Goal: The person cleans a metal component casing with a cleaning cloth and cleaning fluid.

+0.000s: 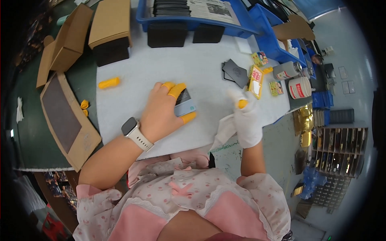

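My left hand (159,108), with yellow finger cots on its fingertips, is closed round a small flat rectangular piece (185,109), black with a light grey end, on the white table covering (161,64). The fingers hide part of that piece. To its right, my right hand (247,124) wears a white glove with a yellow cot at one fingertip. Its fingers are bent round a white cloth (223,130) that hangs toward the table's near edge. Two dark grey cards (237,74) lie overlapping just beyond the right hand.
A yellow box (256,82), a grey bottle (287,71) and a white tub (299,88) stand at right. Blue trays (241,28) and black stacks (167,35) line the back. Cardboard boxes (110,22) are at far left, near a yellow roll (109,82).
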Motion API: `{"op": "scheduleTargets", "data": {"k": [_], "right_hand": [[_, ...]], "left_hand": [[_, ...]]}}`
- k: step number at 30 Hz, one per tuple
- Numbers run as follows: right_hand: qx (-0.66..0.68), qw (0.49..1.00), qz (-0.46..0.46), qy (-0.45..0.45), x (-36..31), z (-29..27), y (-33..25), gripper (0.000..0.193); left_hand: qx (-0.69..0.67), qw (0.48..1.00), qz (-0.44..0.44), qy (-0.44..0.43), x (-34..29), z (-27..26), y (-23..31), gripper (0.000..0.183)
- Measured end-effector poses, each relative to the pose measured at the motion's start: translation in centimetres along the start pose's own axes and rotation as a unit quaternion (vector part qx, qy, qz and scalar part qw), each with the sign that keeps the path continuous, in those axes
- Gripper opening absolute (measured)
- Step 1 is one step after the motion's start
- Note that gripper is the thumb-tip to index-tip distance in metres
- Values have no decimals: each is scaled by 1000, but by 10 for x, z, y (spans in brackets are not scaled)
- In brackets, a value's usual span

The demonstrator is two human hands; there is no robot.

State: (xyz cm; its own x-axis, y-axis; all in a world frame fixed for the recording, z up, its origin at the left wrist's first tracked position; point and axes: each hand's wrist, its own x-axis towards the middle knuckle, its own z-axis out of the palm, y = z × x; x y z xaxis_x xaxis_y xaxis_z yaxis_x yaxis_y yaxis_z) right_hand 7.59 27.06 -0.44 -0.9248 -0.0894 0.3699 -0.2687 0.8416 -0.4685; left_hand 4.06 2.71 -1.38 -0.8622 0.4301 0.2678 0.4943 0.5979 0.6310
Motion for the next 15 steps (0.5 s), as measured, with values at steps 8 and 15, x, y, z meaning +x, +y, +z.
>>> {"op": "scheduleTargets", "data": {"k": [8, 15], "right_hand": [[-274, 949, 157, -7, 19, -55, 64, 13], [-370, 927, 52, -38, 21, -51, 68, 13]], "left_hand": [[9, 1000, -1, -4, 0, 0, 1, 57], [5, 1000, 2, 5, 0, -1, -1, 53]]}}
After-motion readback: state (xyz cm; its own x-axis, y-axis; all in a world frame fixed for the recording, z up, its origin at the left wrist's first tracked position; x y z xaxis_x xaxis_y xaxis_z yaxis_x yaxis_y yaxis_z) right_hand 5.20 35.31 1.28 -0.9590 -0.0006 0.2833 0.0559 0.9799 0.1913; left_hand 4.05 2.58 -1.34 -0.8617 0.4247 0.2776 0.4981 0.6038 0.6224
